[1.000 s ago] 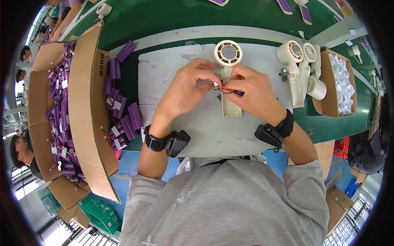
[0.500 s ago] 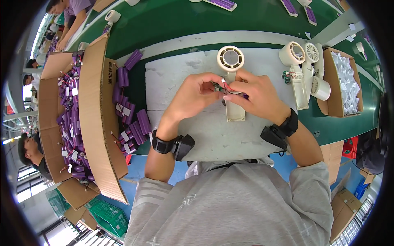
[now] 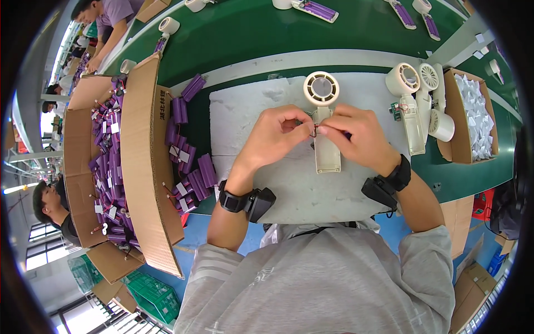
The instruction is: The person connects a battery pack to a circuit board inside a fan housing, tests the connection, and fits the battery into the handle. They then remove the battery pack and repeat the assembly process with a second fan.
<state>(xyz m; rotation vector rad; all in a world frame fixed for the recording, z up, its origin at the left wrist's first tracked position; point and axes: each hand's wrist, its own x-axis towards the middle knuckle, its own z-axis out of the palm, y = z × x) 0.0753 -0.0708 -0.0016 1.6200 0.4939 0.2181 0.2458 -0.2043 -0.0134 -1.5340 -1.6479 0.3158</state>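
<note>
Both hands — left hand (image 3: 276, 138) and right hand (image 3: 356, 136) — pinch thin red wires (image 3: 315, 131) over a white handheld fan shell (image 3: 325, 133) on the grey mat (image 3: 250, 111).

My left hand (image 3: 276, 139) and right hand (image 3: 356, 139) meet over the handheld fan body (image 3: 324, 119) on the foam mat (image 3: 250, 111). Battery cells (image 3: 189, 161) lie left; more fan housings (image 3: 414, 106) and a carton of small bags (image 3: 473, 114) right.

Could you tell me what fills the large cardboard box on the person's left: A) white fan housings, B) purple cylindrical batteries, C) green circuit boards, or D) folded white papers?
B: the cardboard box on the left is packed with purple cylindrical batteries, and more of them lie spilled on the green bench beside it.
</note>
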